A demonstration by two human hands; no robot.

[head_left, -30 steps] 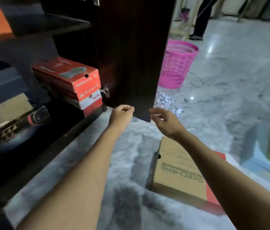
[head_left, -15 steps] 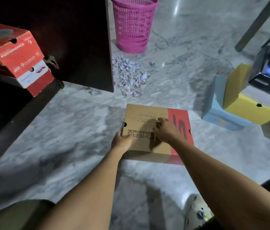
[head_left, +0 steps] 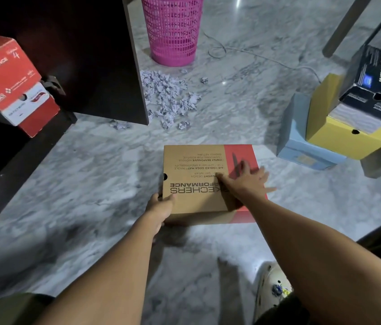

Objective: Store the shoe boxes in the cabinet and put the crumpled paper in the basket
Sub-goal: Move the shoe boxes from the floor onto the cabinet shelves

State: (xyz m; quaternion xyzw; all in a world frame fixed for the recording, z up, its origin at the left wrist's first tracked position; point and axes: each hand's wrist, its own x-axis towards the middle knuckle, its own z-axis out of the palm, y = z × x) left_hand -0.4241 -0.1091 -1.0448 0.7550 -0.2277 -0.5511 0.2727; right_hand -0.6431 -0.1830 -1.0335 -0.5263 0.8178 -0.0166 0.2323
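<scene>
A brown shoe box with a red band (head_left: 196, 160) lies flat on the marble floor in front of me. My left hand (head_left: 161, 206) grips its near left corner. My right hand (head_left: 245, 181) rests flat on the lid near the red band, fingers spread. Two red shoe boxes (head_left: 9, 83) are stacked inside the dark cabinet at the left, behind its open door (head_left: 95, 55). A heap of crumpled paper (head_left: 168, 95) lies on the floor in front of the pink basket (head_left: 173, 29).
At the right stands a pile of shoe boxes: a light blue one (head_left: 302, 146), a yellow one (head_left: 330, 134) and a black one (head_left: 377, 90) on top. A thin cable (head_left: 217, 51) runs across the floor. My shoe (head_left: 274, 289) shows at the bottom right.
Both hands dropped from the cabinet door to the brown box on the floor. The left hand took its near left corner and the right hand slid rightward across the lid.
</scene>
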